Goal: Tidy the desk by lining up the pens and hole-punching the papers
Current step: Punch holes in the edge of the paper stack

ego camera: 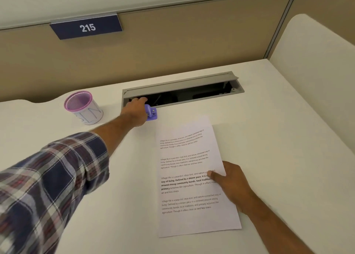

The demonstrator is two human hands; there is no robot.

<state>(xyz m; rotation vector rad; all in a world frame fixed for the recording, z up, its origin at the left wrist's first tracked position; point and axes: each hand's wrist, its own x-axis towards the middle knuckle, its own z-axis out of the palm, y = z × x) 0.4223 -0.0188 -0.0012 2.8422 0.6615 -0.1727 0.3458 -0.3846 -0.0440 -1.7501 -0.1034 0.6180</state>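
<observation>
A printed sheet of paper lies on the white desk, with a second sheet's edge showing under it at the top right. My right hand grips the sheet's right edge, thumb on top. A small purple hole punch sits on the desk just beyond the paper's top left corner. My left hand reaches far forward and is closed around the punch's left end. No pens are visible.
A pink mesh pen cup wrapped in white paper stands at the back left. An open grey cable tray is recessed in the desk behind the punch. Beige partition walls with a "215" sign close the back and right.
</observation>
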